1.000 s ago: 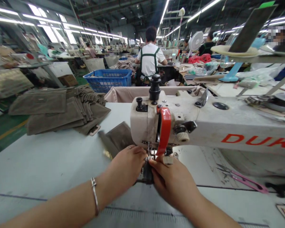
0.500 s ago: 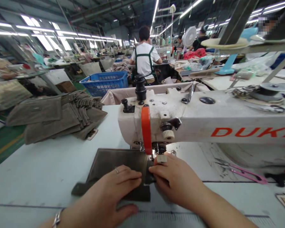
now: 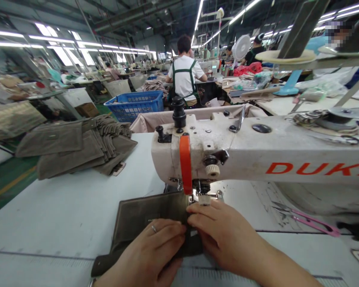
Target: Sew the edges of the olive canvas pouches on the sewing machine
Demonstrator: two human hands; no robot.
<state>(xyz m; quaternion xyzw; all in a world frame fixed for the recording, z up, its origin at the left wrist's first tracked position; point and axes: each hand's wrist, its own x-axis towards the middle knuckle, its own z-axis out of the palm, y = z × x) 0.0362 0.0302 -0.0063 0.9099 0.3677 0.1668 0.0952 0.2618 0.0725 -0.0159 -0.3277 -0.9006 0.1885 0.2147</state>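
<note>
A dark olive fabric piece [image 3: 140,217] lies flat on the white table in front of the sewing machine [image 3: 242,153]. My left hand [image 3: 151,257] rests on its near right part, fingers curled and pressing down. Just below the needle area, my right hand [image 3: 219,235] pinches the fabric's right edge. The two hands touch at the fingertips under the orange guard [image 3: 185,163].
A stack of olive fabric pieces [image 3: 77,145] lies at the table's far left. Pink-handled snips [image 3: 305,221] lie to the right under the machine arm. A blue basket [image 3: 136,104] and a seated person in a white shirt [image 3: 185,75] are behind.
The fabric piece was swung out from behind the needle and now lies flat toward me. Both hands have slid a little nearer to me along it.
</note>
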